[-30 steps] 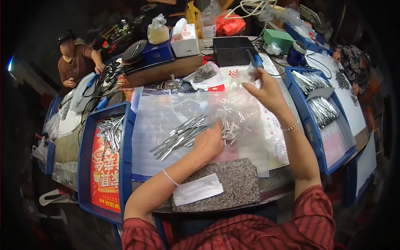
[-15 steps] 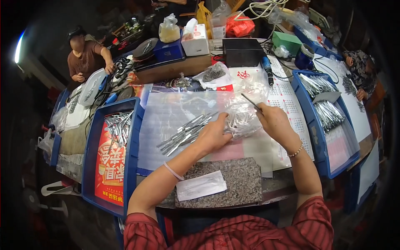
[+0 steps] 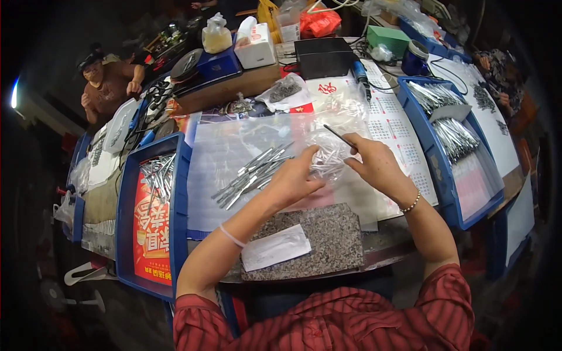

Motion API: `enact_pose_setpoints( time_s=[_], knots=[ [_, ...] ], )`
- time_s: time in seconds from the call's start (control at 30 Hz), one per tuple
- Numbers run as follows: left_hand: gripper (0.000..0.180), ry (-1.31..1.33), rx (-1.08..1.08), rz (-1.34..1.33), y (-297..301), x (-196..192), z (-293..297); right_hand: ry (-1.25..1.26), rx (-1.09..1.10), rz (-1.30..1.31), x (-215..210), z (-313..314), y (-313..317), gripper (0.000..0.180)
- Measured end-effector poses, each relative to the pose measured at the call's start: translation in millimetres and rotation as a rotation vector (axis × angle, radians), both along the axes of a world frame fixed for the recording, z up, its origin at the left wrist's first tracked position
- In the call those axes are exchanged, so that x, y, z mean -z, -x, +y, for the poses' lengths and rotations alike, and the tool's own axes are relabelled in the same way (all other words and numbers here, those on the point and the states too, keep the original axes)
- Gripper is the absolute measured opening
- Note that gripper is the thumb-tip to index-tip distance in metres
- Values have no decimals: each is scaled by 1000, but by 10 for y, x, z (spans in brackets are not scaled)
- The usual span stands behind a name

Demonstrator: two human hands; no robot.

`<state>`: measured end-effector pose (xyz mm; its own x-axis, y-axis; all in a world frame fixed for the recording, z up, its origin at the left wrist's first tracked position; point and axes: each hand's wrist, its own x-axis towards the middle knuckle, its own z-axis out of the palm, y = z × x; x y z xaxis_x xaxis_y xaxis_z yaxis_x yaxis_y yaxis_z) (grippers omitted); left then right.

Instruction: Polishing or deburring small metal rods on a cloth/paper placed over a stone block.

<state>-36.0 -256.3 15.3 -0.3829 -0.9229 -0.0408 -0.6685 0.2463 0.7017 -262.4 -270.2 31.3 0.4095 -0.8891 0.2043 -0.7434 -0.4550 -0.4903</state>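
Note:
My left hand [image 3: 294, 177] reaches to the left edge of a clear plastic bag [image 3: 321, 169] of small whitish pieces. Its thumb and forefinger are spread apart; the fingertips by the bag are partly hidden. My right hand [image 3: 380, 168] is closed round a thin dark rod [image 3: 340, 136], which points up and left over the bag. What kind of tool the rod is, I cannot make out. Left of the bag, a loose pile of silvery metal rods [image 3: 252, 176] lies on a translucent sheet [image 3: 213, 149].
A speckled stone slab [image 3: 333, 245] with a folded white paper [image 3: 276, 248] lies nearest me. Blue trays of metal rods stand at left [image 3: 181, 205] and right [image 3: 436, 169]. Behind are a black box [image 3: 325, 58] and a blue-handled tool [image 3: 360, 76]. Other people sit left and right.
My right hand has brought the dark rod lower and closer to the bag, nearer my left hand. The whole view has shifted slightly.

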Motion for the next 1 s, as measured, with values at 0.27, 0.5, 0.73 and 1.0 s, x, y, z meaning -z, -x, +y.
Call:
enact_pose_setpoints(
  time_s=[0.27,0.5,0.73,1.0],
  knots=[
    [44,-48,-140,130,-364,-363,734,37,-147,-125,88,42,-220,19],
    [32,-312,-278,531,-593,-538,1787,122,-159,-21,267,-141,-615,13],
    [14,-284,-363,839,-589,-228,2464,70,-69,-347,-100,96,-551,10],
    [16,-204,-458,1235,-284,-44,2415,-738,-263,-915,-289,1453,-651,14]
  ],
)
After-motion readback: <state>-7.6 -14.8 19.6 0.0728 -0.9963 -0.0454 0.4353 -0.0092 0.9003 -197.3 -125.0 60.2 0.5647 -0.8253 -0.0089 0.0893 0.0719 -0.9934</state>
